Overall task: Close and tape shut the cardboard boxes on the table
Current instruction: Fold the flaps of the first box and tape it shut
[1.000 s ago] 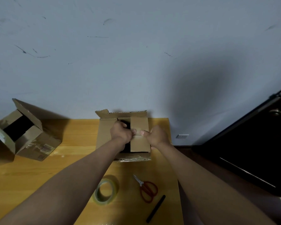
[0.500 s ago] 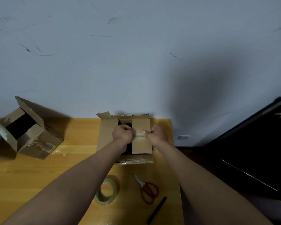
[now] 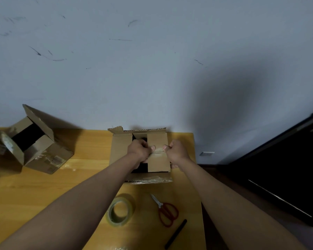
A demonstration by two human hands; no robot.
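Note:
A cardboard box (image 3: pixel 120 148) stands at the far edge of the wooden table (image 3: pixel 43 188), against the wall. Its right flap lies folded over the opening, the left flap is open and a dark gap shows between them. My left hand (image 3: pixel 139 150) and my right hand (image 3: pixel 176 152) hover over the box, fingers curled. Between them they pinch a short strip of clear tape (image 3: pixel 158 151) stretched across the right flap. A second cardboard box (image 3: pixel 43 152) lies tipped at the far left with its flaps open.
A roll of clear tape (image 3: pixel 120 211) stands on edge near the table's front. Red-handled scissors (image 3: pixel 167 212) and a black pen (image 3: pixel 175 233) lie to its right. The table's right edge runs just past the box; a dark door (image 3: pixel 278 168) is beyond.
My hands have drawn slightly apart, so the tape strip between them is a little longer. The box and the tools have not moved.

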